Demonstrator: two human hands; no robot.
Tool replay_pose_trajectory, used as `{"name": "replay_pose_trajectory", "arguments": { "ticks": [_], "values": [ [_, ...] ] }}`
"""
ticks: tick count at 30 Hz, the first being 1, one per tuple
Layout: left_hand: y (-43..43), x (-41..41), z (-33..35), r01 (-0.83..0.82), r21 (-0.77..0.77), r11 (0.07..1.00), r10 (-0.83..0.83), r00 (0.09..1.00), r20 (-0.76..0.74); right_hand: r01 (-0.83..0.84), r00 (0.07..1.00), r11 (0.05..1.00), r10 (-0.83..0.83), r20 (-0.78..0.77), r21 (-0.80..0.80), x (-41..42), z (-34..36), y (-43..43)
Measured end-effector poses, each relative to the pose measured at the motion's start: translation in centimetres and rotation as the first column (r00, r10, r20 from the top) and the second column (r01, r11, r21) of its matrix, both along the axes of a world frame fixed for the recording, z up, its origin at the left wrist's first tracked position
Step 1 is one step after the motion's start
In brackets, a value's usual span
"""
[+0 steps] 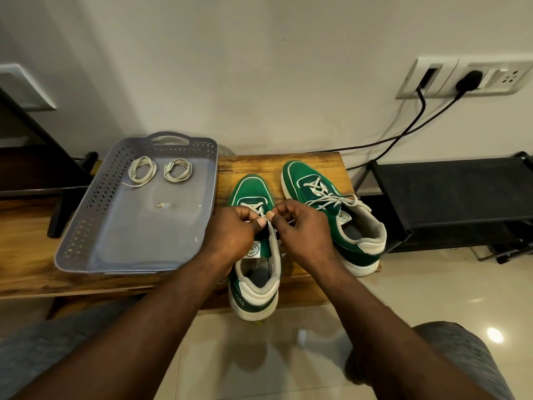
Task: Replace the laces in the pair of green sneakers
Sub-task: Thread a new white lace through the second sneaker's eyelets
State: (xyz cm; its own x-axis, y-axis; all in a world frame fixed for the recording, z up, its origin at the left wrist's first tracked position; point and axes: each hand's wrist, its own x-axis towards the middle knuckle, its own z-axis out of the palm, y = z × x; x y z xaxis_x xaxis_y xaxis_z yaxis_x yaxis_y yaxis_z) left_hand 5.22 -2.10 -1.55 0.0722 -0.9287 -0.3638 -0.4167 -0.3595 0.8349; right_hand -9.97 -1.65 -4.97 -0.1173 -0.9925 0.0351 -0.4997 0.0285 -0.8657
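Near green sneaker [255, 272] sat at the wooden bench [253, 166] edge, heel toward me. My left hand [230, 230] and right hand [302, 226], fingers curled, both pinched its white lace [253, 206] over the tongue. Second sneaker [331, 215] just right. Two coiled laces [142, 170] in the grey tray [135, 255], left.

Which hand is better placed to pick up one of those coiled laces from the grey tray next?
Probably the left hand: the grey tray with the coiled laces lies right beside it, while the right hand would have to cross over the sneaker. Both pinch its lace.
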Motion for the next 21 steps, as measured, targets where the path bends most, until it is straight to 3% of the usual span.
{"name": "replay_pose_trajectory", "arguments": {
  "ticks": [5,11,13,15,17,19,21],
  "values": [
    [0.1,-0.2,0.9,0.114,-0.105,0.988,-0.104,0.989,0.102,-0.031,0.939,0.999,0.019,-0.343,-0.031,0.9,0.3,0.0],
    [-0.4,0.0,0.9,0.289,-0.052,0.956,-0.281,0.952,0.124,-0.066,0.890,0.993,0.012,-0.456,-0.103,0.7,0.9,0.7],
    [-0.5,0.2,0.9,0.291,-0.025,0.956,-0.284,0.946,0.153,0.043,0.931,0.970,-0.126,-0.344,-0.240,0.0,1.8,0.6],
    [-0.5,0.4,0.9,0.280,-0.010,0.960,-0.274,0.948,0.163,0.293,0.952,0.889,-0.304,0.024,-0.351,-1.2,3.4,-0.4],
    [-0.5,0.3,0.9,0.281,-0.011,0.960,-0.276,0.949,0.153,0.472,0.866,0.830,-0.374,0.331,-0.296,-2.2,4.7,-0.9],
    [-0.5,0.2,0.7,0.282,-0.016,0.959,-0.276,0.949,0.151,0.433,0.861,0.884,-0.347,0.371,-0.179,-1.9,4.6,-0.4],
    [-0.5,0.1,0.6,0.282,-0.019,0.959,-0.276,0.949,0.151,0.255,0.944,0.967,-0.250,0.214,0.007,-0.8,3.0,0.6]
  ]
}}
